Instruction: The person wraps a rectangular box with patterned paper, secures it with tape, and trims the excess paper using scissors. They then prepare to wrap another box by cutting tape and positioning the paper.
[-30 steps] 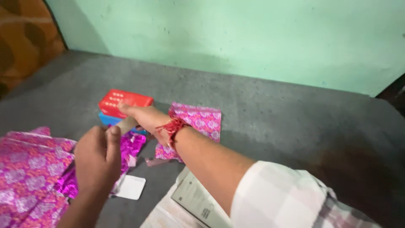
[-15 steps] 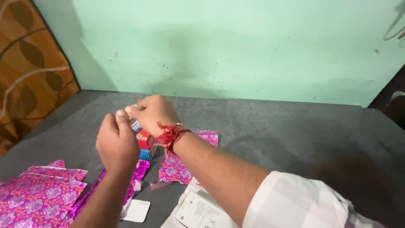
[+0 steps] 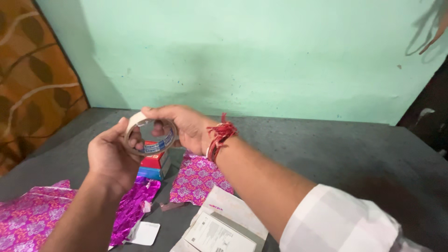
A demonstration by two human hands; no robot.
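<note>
Both hands grip one tape roll (image 3: 150, 136) held up between them — left hand (image 3: 111, 156) clasps its near rim, right hand (image 3: 183, 128) pinches the far rim. Just below them stands a box (image 3: 154, 164) on pink foil (image 3: 195, 179).

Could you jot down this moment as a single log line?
left hand: holds tape roll | right hand: fingers on the roll's rim | below: small red-and-blue box, pink foil sheets | surface: grey table

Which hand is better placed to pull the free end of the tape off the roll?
Probably the right hand: its fingers lie over the top of the tape roll, while the left hand cups the roll from below and steadies it.
</note>
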